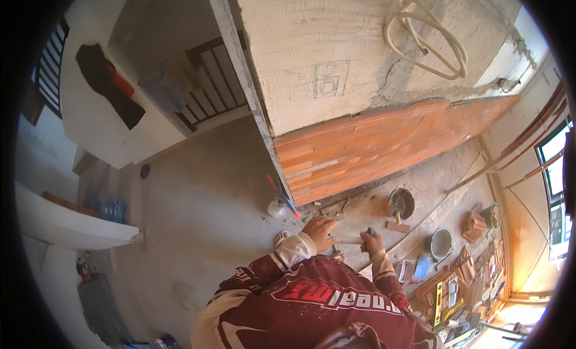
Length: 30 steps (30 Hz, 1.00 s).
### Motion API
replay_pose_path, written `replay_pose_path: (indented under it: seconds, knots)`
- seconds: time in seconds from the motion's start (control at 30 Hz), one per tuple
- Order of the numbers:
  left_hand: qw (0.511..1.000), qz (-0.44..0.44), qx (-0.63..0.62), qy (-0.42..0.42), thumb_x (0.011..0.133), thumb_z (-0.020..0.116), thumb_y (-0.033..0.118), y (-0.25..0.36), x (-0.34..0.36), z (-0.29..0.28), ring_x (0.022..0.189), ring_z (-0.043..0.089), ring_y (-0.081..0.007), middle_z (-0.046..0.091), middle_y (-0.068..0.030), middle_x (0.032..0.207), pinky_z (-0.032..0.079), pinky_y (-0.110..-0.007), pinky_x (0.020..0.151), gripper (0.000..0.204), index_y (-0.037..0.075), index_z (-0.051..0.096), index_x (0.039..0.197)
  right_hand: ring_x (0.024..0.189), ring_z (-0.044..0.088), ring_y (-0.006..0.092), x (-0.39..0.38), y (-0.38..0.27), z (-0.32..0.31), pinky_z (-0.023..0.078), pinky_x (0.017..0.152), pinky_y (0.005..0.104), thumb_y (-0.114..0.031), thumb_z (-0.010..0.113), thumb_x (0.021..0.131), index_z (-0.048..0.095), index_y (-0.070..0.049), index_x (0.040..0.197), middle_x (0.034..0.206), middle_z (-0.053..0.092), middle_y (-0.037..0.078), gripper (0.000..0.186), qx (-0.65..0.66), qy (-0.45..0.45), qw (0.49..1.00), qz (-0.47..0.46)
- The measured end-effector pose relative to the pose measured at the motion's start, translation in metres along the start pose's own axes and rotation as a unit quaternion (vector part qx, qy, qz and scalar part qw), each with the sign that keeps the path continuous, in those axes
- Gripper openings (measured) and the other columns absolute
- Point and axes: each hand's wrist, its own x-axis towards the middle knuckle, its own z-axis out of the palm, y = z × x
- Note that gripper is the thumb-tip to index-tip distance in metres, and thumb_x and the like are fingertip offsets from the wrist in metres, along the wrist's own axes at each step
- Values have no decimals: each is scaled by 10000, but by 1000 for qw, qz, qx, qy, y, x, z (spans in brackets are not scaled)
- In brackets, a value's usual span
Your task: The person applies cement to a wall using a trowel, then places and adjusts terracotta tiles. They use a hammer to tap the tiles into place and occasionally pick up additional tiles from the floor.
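Note:
My right hand point(373, 243) is closed around the dark handle of a hand tool point(370, 231). A pale, flat strip runs from it toward my left hand, and I cannot make out the tool's exact kind. My left hand point(320, 231) reaches in just left of it, fingers stretched and apart, near the strip's far end. Ahead of both hands stands a low facing of orange bricks point(360, 146) on the wall, with crumbs of mortar along its foot. A black bucket point(402, 203) with a tool handle leaning in it and a loose brick point(398, 227) lie ahead to the right.
A grey bucket point(440, 244), a blue piece point(422, 266), stacked bricks point(474, 224) and a yellow level point(438, 303) crowd the right side. A clear bag point(276, 207) sits by the wall's corner. A coiled hose point(429, 40) hangs on the wall; poles point(510, 160) slant at right.

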Motion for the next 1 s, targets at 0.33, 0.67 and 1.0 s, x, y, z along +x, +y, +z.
replay_pose_path:
  seconds: [0.33,0.67,1.0]
  knots:
    - [966,-160,-109,-171,833,690,380,-68,-45,-125,870,666,-391,681,-222,942,518,-426,779,478,-12,612,1096,828,627,177,-48,-123,180,499,677,286,-328,723,851,529,3,1194,1006,608,100,514,144,-306,931,-135]
    - [977,-15,-214,-13,818,769,319,-91,-8,-160,788,665,-226,685,-119,881,520,-337,699,429,34,619,1100,910,625,187,-66,-128,270,505,812,327,-110,592,905,539,5,1026,1029,648,134,175,165,-43,947,-273]
    - [837,-116,-490,215,937,639,194,-139,58,-237,739,609,-87,647,-15,876,491,-223,594,163,38,630,986,498,502,90,-87,-161,267,418,456,244,-67,616,863,556,-23,869,623,532,6,74,100,63,942,-313]
